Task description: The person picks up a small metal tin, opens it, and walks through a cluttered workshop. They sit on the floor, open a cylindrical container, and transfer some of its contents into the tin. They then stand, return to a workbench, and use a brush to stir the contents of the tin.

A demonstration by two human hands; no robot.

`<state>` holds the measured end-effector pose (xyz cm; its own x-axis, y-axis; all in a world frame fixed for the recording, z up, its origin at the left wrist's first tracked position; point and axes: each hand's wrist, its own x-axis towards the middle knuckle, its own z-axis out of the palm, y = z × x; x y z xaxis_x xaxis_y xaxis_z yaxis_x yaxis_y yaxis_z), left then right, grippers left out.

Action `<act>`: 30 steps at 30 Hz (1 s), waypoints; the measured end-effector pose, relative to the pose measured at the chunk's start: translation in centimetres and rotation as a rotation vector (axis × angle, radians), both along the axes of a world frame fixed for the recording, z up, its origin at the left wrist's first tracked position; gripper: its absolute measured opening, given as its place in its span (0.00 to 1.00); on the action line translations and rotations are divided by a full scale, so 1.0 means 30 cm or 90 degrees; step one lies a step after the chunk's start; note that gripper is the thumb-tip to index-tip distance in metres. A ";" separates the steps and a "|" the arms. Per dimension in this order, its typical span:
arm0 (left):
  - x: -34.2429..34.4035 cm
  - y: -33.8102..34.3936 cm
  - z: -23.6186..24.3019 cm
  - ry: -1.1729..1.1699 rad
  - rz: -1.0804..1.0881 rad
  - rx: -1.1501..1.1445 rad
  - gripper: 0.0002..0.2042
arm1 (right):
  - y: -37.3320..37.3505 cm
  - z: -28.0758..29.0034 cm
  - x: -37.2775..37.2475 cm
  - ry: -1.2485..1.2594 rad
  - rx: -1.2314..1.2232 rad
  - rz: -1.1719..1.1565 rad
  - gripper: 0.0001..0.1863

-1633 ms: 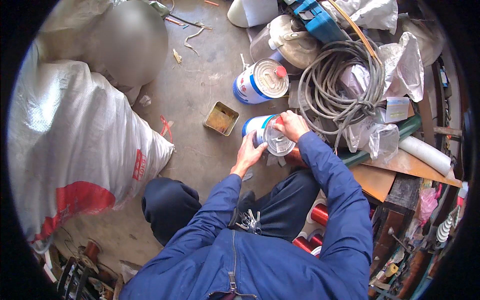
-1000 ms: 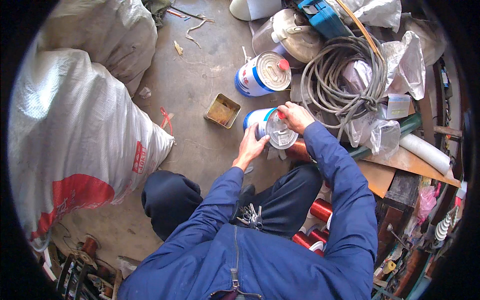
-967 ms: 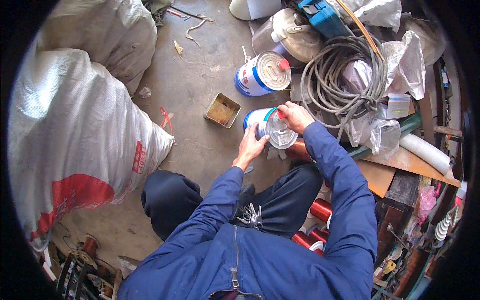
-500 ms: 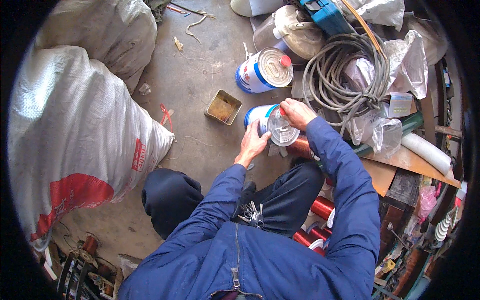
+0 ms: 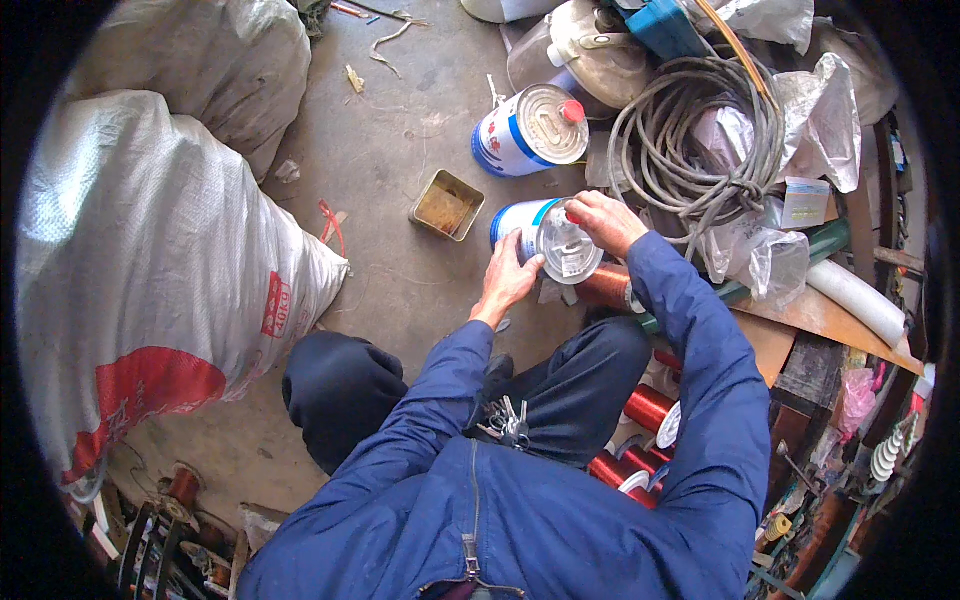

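A blue-and-white can [image 5: 565, 255] with a silver top stands on the concrete floor in front of me. My left hand [image 5: 510, 273] grips its side, thumb near the rim. The fingers of my right hand [image 5: 607, 222] are closed on the red cap [image 5: 573, 214], which they mostly hide. Just behind is a similar can [image 5: 500, 140] with its red cap showing. An open, square, rusty tin [image 5: 447, 205] sits to the left of the held can. A copper-coloured wire spool [image 5: 605, 285] lies at its lower right.
White woven sacks [image 5: 180, 250] fill the left. At right lie coiled cable [image 5: 690, 150], plastic bags, a clouded jug [image 5: 570, 55], a blue case [image 5: 665, 25], a white tube [image 5: 855, 300] and boards. Red wire spools [image 5: 650, 408] lie beside my right leg; more spools are at lower left.
My right hand has shifted slightly up and right with the can's top, its fingers now covering more of the red cap. My left hand stays on the can. The view has shifted a little.
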<state>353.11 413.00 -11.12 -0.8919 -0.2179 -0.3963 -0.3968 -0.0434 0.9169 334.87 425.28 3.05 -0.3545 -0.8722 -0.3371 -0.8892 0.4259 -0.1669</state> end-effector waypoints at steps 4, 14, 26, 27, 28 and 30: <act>0.000 0.003 -0.003 0.003 0.002 -0.002 0.38 | -0.003 -0.004 0.010 0.015 -0.037 -0.017 0.16; -0.002 -0.001 0.004 -0.007 0.003 -0.003 0.38 | -0.032 -0.033 0.021 0.020 0.052 -0.124 0.15; -0.004 0.007 -0.017 -0.002 0.004 -0.005 0.38 | -0.156 -0.024 0.075 0.015 0.136 -0.538 0.29; -0.004 0.007 -0.018 0.001 0.004 -0.003 0.38 | -0.165 -0.015 0.074 0.007 0.159 -0.555 0.30; -0.004 0.005 -0.019 0.002 0.002 0.000 0.39 | -0.169 -0.006 0.072 -0.006 0.167 -0.567 0.31; -0.004 0.003 -0.020 -0.002 -0.001 0.006 0.39 | -0.166 0.011 0.067 -0.013 0.202 -0.578 0.32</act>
